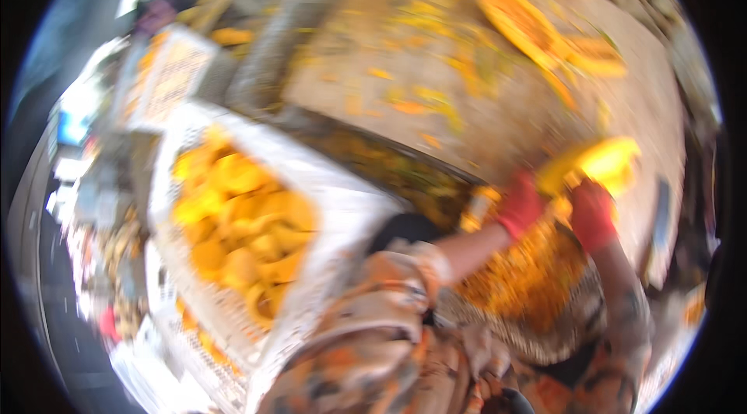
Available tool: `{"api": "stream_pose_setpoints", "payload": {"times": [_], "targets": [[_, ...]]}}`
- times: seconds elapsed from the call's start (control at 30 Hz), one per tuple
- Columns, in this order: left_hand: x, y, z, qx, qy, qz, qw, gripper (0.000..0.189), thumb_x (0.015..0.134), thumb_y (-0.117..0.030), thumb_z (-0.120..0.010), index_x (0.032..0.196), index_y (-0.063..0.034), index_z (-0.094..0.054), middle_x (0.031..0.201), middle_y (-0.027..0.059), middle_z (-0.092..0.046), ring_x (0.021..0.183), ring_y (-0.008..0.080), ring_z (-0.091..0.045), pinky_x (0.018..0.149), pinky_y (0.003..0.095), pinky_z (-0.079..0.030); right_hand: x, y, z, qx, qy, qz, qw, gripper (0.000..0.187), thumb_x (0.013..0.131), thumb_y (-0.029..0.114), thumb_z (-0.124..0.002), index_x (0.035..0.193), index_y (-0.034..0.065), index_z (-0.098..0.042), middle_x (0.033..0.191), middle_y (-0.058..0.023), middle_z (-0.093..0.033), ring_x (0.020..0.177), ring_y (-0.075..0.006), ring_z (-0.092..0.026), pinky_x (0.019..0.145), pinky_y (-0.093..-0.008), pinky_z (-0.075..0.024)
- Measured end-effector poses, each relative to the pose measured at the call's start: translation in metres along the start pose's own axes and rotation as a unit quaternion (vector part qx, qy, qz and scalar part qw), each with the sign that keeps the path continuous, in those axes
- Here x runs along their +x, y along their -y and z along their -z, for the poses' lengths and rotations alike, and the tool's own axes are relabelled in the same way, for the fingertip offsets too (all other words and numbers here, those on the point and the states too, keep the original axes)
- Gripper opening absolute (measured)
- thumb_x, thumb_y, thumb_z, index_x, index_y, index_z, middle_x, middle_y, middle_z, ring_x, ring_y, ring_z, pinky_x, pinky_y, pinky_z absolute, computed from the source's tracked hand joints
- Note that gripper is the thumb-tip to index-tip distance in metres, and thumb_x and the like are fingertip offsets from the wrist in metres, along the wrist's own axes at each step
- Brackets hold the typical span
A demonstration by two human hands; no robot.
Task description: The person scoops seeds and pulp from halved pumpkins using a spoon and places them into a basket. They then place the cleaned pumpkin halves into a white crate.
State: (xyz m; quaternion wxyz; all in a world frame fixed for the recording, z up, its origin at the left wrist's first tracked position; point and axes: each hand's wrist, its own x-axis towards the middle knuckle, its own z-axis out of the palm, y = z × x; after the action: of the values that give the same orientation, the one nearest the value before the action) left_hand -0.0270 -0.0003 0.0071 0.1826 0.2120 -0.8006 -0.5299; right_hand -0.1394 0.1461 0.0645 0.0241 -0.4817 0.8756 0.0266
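Note:
My left hand [521, 204], in a red glove, is at the near left side of a yellow-orange squash piece [607, 166]; blur hides whether its fingers grip it. My right hand [592, 212], also red-gloved, is on the squash's near side with its fingers curled against it. Below both hands stands a woven basket [525, 338] holding orange pulp and scraps [519, 280]. Beyond them, long halved squashes [519, 23] lie cut side up on a wooden board [373, 87] strewn with peel bits.
A white plastic crate [344, 180] full of peeled orange pieces [245, 210] stands at the left, with another crate [175, 75] behind it. A dark-edged gap with peelings [385, 169] runs along the board. A flat bluish object [661, 204] lies at the right.

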Motion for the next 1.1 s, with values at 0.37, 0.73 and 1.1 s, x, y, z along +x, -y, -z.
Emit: {"api": "stream_pose_setpoints", "payload": {"times": [0.37,0.73,1.1], "targets": [[0.001,-0.004,0.007,-0.069,0.033,-0.006,0.997,0.081,0.071,-0.002,-0.073,0.144,-0.0081,-0.036,0.127,0.0273,-0.048,0.121,0.0421,-0.048,0.103,0.0420,-0.041,-0.002,-0.020,-0.025,0.052,0.005,-0.195,0.979,0.008,0.084,0.011,-0.061,0.082,0.0037,-0.061,0.091,-0.0166,-0.059,0.079,-0.0380,-0.061,0.069,-0.0468,-0.0491],[0.009,0.001,-0.005,-0.055,0.043,0.051,0.996,0.082,0.068,-0.003,-0.075,0.141,-0.0063,-0.039,0.122,0.0262,-0.053,0.117,0.0421,-0.050,0.100,0.0429,-0.043,0.001,0.014,-0.017,0.014,-0.091,-0.170,0.981,0.008,0.084,0.012,-0.060,0.087,0.0041,-0.058,0.088,-0.0165,-0.056,0.082,-0.0371,-0.059,0.069,-0.0472,-0.0473],[0.018,0.013,-0.014,0.002,0.045,0.019,0.999,0.082,0.068,-0.007,-0.075,0.141,-0.0075,-0.039,0.120,0.0256,-0.054,0.116,0.0403,-0.051,0.098,0.0437,-0.043,0.006,-0.007,-0.009,0.018,0.023,-0.088,0.996,0.008,0.080,0.011,-0.064,0.082,0.0045,-0.061,0.084,-0.0158,-0.056,0.081,-0.0362,-0.059,0.070,-0.0466,-0.0472]]}}
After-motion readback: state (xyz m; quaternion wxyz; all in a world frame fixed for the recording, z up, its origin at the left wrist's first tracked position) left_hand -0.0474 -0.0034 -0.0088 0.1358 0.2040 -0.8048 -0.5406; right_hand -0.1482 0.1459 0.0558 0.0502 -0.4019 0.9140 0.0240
